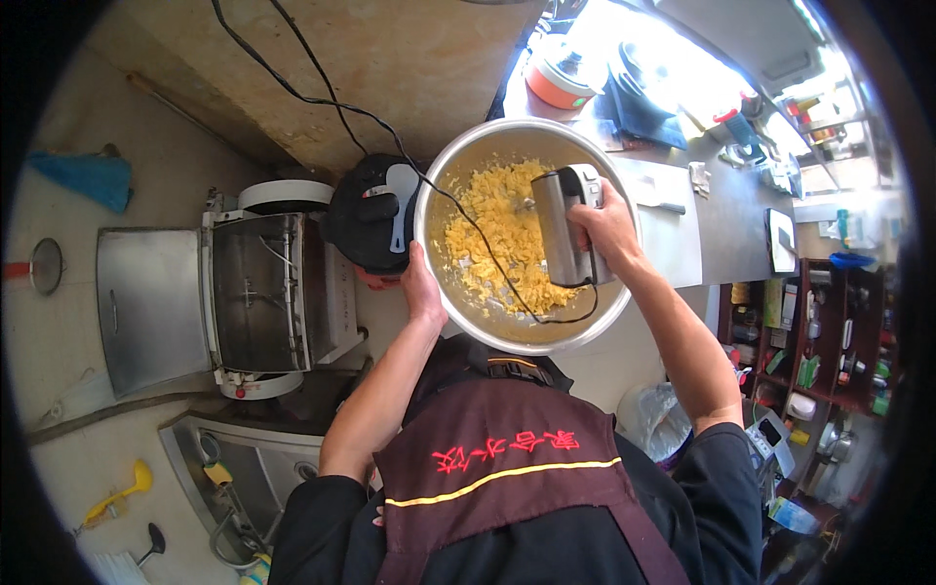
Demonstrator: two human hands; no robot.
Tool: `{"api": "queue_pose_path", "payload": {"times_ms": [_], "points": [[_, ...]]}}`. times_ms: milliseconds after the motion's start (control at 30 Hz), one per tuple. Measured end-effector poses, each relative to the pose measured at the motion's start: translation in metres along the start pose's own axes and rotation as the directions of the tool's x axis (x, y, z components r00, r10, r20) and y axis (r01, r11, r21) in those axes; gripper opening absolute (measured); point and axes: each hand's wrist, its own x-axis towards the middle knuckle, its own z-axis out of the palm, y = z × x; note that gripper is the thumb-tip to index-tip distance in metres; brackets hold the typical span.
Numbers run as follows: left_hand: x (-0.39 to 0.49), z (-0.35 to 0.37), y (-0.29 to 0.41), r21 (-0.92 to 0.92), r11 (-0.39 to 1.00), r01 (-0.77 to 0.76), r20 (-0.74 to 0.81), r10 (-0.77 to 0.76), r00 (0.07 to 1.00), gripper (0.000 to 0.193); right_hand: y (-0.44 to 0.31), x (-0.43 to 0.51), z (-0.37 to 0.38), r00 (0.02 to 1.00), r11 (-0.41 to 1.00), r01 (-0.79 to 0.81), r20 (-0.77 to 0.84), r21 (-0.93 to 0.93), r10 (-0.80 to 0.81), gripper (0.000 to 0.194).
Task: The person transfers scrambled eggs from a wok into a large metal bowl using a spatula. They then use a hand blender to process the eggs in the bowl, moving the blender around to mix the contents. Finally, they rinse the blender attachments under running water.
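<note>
A large stainless steel bowl (526, 341) stands before my chest, with a crumbly yellow food (493, 219) spread over its bottom. My right hand (605, 223) is closed around the handle of an electric hand mixer (559, 230) above the right half of the bowl. The mixer's body hides most of its beaters, which reach towards the food. Its black cord loops across the bowl and runs off to the upper left. At the bowl's left side, my left hand (424, 287) holds the outer wall near the rim.
A black lidded appliance (351, 227) with a pale blue rice paddle (402, 205) on it adjoins the bowl's left. Further left is a metal machine with rollers (256, 292). A white board (676, 241) and a knife (662, 207) lie right. A sink (256, 468) is lower left.
</note>
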Motion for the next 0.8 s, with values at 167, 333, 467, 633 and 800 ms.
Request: {"api": "queue_pose_path", "payload": {"times_ms": [167, 333, 467, 633, 800], "points": [[0.0, -0.002, -0.002, 0.029, 1.0, 0.0, -0.006, 0.001, 1.0, 0.063, -0.006, -0.023, 0.013, 0.991, 0.999, -0.034, 0.127, -0.034, 0.038, 0.044], [0.007, -0.005, -0.004, -0.015, 1.0, 0.007, 0.022, -0.007, 1.0, 0.063, -0.004, -0.052, 0.002, 0.971, 0.973, -0.052, 0.217, -0.227, 0.103, 0.052], [0.003, -0.004, -0.002, 0.001, 1.0, 0.005, 0.022, -0.005, 1.0, 0.064, 0.004, -0.062, -0.024, 0.974, 0.95, -0.117, 0.153, -0.288, 0.167, 0.055], [-0.004, 0.001, 0.005, 0.032, 0.999, -0.004, 0.032, 0.003, 0.999, 0.066, 0.016, -0.043, -0.059, 0.995, 0.956, -0.077, 0.044, -0.282, 0.093, 0.052], [-0.009, 0.002, 0.008, 0.078, 0.997, 0.012, 0.002, -0.013, 1.0, 0.067, 0.015, 0.005, -0.06, 0.999, 0.98, -0.04, -0.034, -0.194, 0.034, 0.045]]}}
